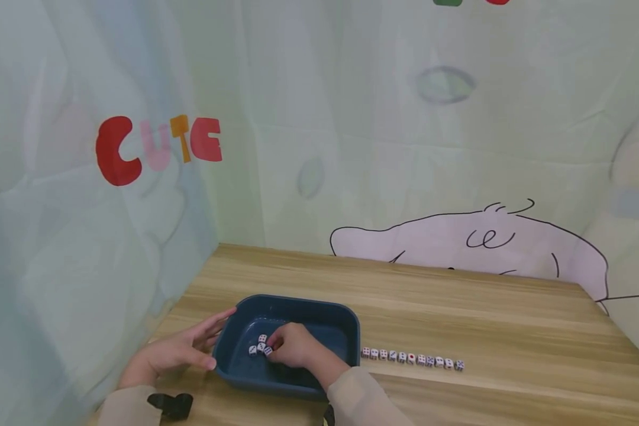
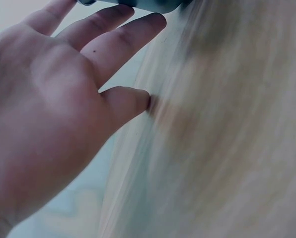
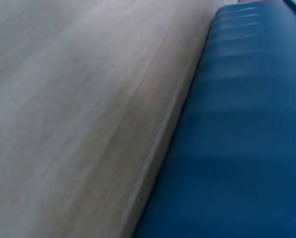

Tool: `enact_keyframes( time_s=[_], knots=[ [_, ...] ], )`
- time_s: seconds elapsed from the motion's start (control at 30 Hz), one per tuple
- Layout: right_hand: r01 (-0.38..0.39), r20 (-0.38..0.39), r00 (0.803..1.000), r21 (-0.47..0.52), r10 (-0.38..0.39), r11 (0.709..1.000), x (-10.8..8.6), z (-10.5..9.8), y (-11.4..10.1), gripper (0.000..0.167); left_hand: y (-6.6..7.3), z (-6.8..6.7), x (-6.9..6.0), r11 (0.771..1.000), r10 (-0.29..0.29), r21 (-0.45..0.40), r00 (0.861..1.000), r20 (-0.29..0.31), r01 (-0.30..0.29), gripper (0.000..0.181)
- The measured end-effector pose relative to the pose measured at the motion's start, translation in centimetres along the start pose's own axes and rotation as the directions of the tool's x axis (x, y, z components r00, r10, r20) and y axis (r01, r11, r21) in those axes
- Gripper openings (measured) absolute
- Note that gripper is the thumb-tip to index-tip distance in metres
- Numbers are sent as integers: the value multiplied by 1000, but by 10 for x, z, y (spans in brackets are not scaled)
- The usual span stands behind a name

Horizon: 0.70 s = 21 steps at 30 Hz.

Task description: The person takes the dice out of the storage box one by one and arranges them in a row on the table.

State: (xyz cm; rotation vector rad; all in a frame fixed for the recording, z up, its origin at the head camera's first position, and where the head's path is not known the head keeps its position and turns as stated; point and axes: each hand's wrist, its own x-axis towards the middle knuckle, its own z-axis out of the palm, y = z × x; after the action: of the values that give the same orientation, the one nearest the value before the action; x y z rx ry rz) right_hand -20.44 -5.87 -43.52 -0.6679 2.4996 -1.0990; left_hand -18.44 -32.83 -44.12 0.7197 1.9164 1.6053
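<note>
A dark blue plastic basin (image 1: 319, 387) stands on the wooden table, with several white dice (image 1: 252, 350) clustered on the left of its floor. Reaching down into it, my right hand (image 1: 295, 349) has thumb and finger at a die (image 1: 268, 351) beside the others and appears to pinch it. My left hand (image 1: 178, 352) rests at the basin's left side, fingers and thumb extended against the rim; the left wrist view shows these spread fingers (image 2: 123, 39) at the basin's edge. The right wrist view shows the basin's outer wall (image 3: 237, 148), but no hand.
A straight row of several dice (image 1: 412, 358) runs rightward across the wooden table (image 1: 484, 319) from the basin's right side. Printed cloth walls (image 1: 277, 195) enclose the table at the back and sides. A black wrist device (image 1: 173, 407) sits at the left sleeve.
</note>
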Motion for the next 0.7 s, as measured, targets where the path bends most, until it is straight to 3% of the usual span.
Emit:
enact_keyframes(
  time_s=[0.43,0.7],
  knots=[
    [38,6,999,-56,-38,998,0,-4,-2,10,4,0,0,1000,-13,0,1000,-17,13,95],
    [66,-35,997,5,-66,998,-5,-12,1,9,4,1,0,999,-45,1,999,-14,45,95]
  ],
)
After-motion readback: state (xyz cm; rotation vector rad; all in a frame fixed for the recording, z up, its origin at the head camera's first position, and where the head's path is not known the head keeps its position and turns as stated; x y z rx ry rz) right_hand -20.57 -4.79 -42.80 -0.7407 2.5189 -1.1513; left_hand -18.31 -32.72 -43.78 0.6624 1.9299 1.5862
